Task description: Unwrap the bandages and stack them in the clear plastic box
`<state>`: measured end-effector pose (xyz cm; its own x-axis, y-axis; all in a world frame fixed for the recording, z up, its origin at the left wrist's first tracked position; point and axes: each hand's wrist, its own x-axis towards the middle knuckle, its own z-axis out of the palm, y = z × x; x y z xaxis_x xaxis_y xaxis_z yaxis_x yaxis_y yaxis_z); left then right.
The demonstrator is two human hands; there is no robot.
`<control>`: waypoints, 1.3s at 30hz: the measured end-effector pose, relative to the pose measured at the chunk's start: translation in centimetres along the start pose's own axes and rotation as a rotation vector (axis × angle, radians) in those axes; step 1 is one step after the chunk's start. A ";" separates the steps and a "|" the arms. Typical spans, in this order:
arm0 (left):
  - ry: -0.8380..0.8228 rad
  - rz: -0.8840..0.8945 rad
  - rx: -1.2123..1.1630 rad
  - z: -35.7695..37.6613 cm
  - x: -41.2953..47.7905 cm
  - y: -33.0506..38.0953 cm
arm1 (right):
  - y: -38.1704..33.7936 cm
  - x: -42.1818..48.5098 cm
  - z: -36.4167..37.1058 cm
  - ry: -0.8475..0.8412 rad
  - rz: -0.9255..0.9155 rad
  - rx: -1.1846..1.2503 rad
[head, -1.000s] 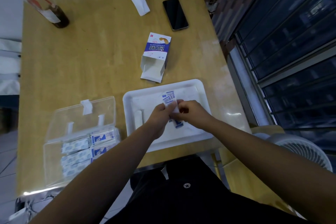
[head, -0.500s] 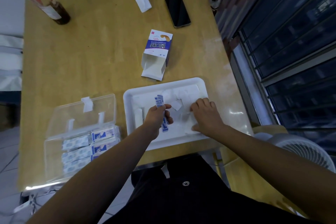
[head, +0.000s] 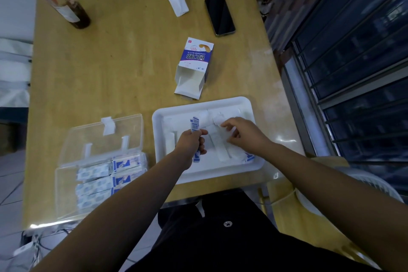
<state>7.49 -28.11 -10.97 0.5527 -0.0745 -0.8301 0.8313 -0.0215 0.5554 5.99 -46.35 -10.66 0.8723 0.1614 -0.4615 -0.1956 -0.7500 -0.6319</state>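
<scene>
Now a bandage (head: 194, 125) is gripped only by the left hand (head: 191, 142), as the right hand (head: 244, 132), open, is lowered again onto the tray (head: 254, 162) for another.

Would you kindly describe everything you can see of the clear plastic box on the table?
The clear plastic box sits near the table's front left corner, left of the white tray. It looks like transparent hard plastic, its hinged lid swung open and back, a white latch tab at the lid's edge. Inside lie rows of blue-and-white bandages. Neither hand touches it.
</scene>
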 end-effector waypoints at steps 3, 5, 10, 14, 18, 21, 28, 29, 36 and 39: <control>-0.004 -0.017 0.010 0.2 0.3 0.1 | 0.5 -0.1 -0.8 0.090 -0.026 -0.434; -0.013 -0.026 0.002 0.4 0.5 0.1 | 1.2 -0.5 -0.8 0.042 -0.039 -0.751; -0.035 -0.052 -0.003 0.8 0.7 0.1 | 2.0 -0.7 -0.7 0.002 -0.041 -0.909; -0.034 -0.067 0.016 1.0 0.9 0.2 | 1.9 -0.1 -1.4 -0.036 -0.070 -0.880; -0.051 -0.100 -0.001 1.1 0.7 0.6 | 1.9 0.8 -3.2 0.060 0.010 -0.461; -0.047 -0.114 -0.002 1.0 0.6 1.0 | 1.4 1.3 -4.7 0.148 0.089 -0.025; -0.238 -0.094 -0.052 -0.1 -0.9 1.8 | -3.7 1.2 -3.2 -0.124 0.156 0.510; -0.285 -0.081 -0.054 -0.3 -1.1 1.9 | -4.3 1.2 -2.3 -0.108 0.159 0.532; -0.353 0.064 0.347 -2.5 -2.1 1.2 | -5.2 1.5 1.0 0.021 0.108 0.359; -0.355 0.100 0.566 -3.4 -2.3 1.0 | -5.4 1.5 1.3 -0.051 -0.057 0.207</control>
<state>7.23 -24.58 -8.64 0.4922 -0.4239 -0.7602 0.5648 -0.5090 0.6495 7.80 -41.18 -8.76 0.8620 0.2361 -0.4486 -0.2386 -0.5918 -0.7700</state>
